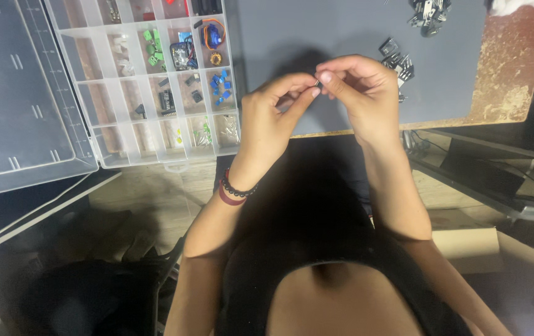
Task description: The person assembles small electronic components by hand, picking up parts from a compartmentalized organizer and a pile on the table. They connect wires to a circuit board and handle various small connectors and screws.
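Fingers pinched tight on both sides: left hand (267,121) thumb + index tips closed narrow on a tiny dark component (318,81), right hand (363,87) index/thumb closed on the same piece from the other side, other fingers curled in. Component held in air between the fingertips, above the near edge of the grey mat (317,37); too small to tell what kind. Left of the hands: open clear plastic lid (12,93), then the compartment organizer box (155,81) w/ small parts, incl. green terminal blocks (152,46), blue parts (220,86), a blue servo w/ orange wire (212,34). Right of the right hand, on the mat: cluster of small metal clips (397,59), another pile (430,12) at top edge. Left wrist wears a dark bead bracelet (237,190).
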